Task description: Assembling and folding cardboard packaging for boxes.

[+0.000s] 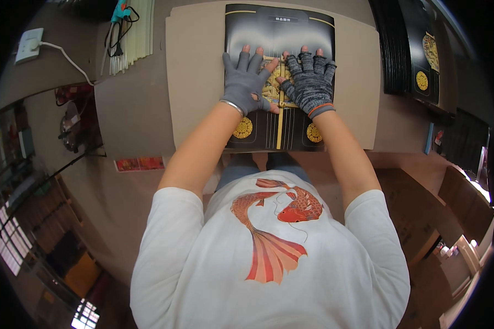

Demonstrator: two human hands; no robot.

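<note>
On the brown board [195, 82], the black sheet [281, 41] lies beneath the left hand [245, 82] and right hand [309, 80], each grip spread flat, so uneven pressure might skew or crease it.

Black printed sheet [280, 41] looks like smooth, glossy coated paper. Board [197, 77] underneath: matt cardboard. Left glove [242, 81]: smooth cloth; right glove [312, 83]: coarse knit. Bangle [234, 106]: shiny metal.
</note>
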